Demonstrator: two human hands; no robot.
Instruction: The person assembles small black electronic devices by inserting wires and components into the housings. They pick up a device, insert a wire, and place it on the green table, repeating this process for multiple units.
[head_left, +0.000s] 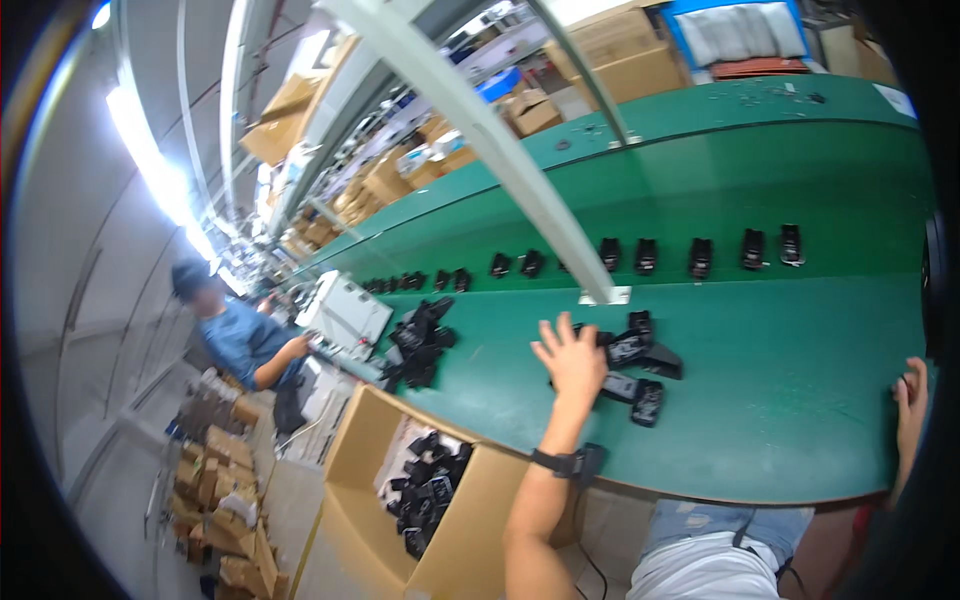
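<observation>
Spreads the left grip (575, 368) wide, fingers apart and palm down, at the left side of a loose cluster of black plastic pieces (628, 350) on the green-topped counter (500, 375); cannot tell light contact from hovering there. Wears a dark wristband (570, 464) on that arm. Bends the fingers of the right grip (910, 405) at the far right rim of the view, near the counter's edge; too small and cut off to tell pinching from resting. Has the clustered pieces lying at varied angles, some overlapping, in front of the foot of a pale metal post (500, 150). Faces a spaced row of similar black pieces (701, 258) along the green back panel (800, 190). Has, farther left on the counter, a heaped pile of black parts (418, 340) just beside a white boxy machine (348, 310). Has an open brown cardboard box (485, 515) before the counter, left of the left forearm, with jumbled black parts (430, 495) inside. Has a co-worker in a blue shirt (240, 335) near the machine
</observation>
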